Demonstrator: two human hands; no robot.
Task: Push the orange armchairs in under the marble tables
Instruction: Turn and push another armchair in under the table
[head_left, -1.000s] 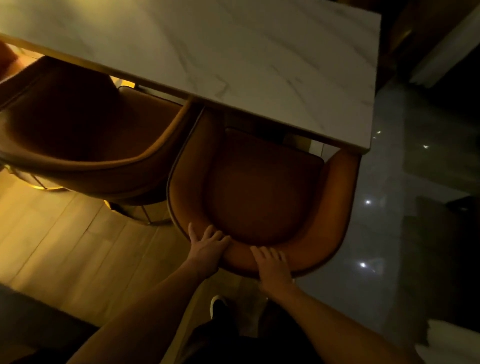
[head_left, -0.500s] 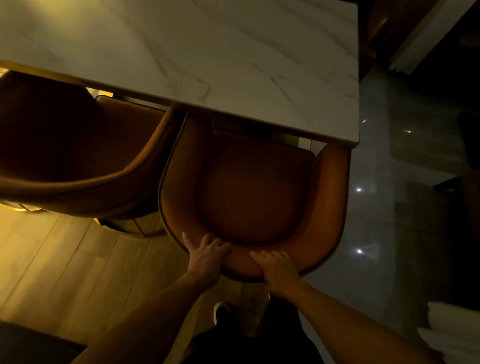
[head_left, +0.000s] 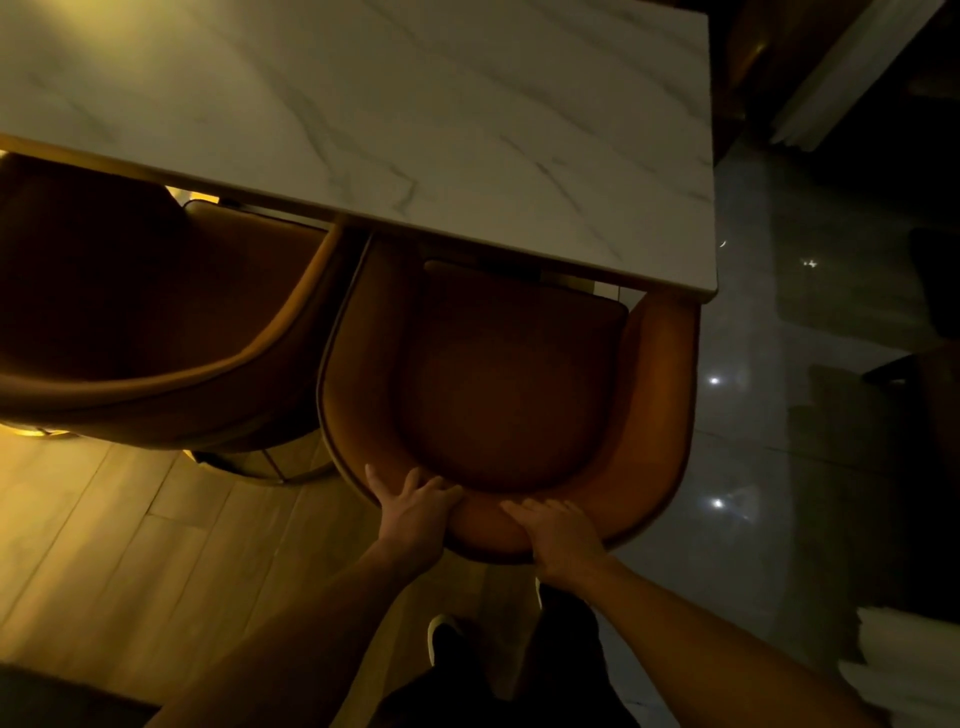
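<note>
My left hand (head_left: 415, 512) grips the armchair (head_left: 509, 395) back's rim, fingers curled over it. My right hand (head_left: 558, 535) presses flat beside it. Its front sits under the table (head_left: 395, 114).

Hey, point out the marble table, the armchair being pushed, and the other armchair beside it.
marble table (head_left: 415, 119): head view, middle of the bare top.
armchair being pushed (head_left: 498, 395): head view, centre of its seat cushion.
other armchair (head_left: 156, 322): head view, inner face of its curved back.
</note>
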